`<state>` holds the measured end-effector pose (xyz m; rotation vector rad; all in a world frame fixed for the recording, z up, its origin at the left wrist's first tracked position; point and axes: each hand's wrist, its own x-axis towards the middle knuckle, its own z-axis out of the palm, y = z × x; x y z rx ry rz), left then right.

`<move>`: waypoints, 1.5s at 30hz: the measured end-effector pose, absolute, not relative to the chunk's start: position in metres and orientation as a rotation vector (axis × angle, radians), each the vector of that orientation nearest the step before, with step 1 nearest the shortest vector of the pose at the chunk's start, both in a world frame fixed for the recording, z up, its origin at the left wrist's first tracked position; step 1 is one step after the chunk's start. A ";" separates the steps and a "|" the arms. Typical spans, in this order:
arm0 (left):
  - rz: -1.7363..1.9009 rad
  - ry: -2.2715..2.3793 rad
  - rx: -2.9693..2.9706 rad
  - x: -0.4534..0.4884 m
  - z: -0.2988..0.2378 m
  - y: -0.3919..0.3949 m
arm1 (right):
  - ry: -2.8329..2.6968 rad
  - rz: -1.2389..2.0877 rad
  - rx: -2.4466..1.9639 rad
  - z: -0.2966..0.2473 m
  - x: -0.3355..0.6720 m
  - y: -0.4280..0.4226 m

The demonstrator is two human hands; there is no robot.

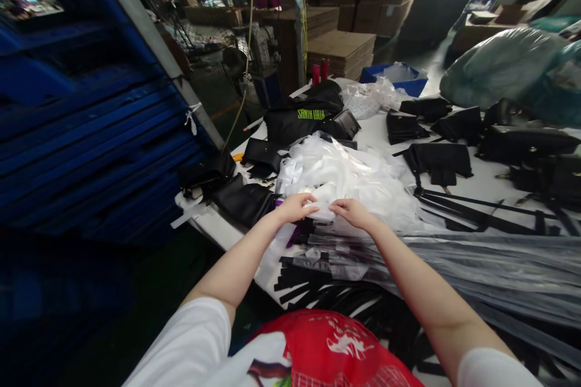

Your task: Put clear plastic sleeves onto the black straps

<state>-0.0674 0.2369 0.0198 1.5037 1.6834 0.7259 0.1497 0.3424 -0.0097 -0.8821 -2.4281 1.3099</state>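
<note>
1. Front and centre, a thin white piece (325,201) sits between two hands, at the near side of a white pile (358,172)!
2. The right hand (353,211) pinches its edge, thumb to finger; the left hand (295,208) curls narrow opposite, its grip hard to tell.
3. Featherlight by the look of it, soft, probably slippery and quick to crease: edges or corners suit fingertips best.
4. Below, a white table (485,188), crowded with black bags (439,160) and dark straps (458,208).
5. Beyond, stacked cardboard (342,45); leftward, blue racking (91,151).
</note>
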 end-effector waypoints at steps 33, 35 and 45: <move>0.621 1.589 1.608 -0.039 0.011 0.297 | -2.171 1.547 -1.065 -0.015 0.149 0.363; 0.602 1.567 1.576 -0.040 0.012 0.297 | -2.191 1.603 -1.028 -0.015 0.154 0.364; 0.566 1.548 1.490 -0.043 0.010 0.299 | -2.207 1.703 -0.996 -0.025 0.158 0.367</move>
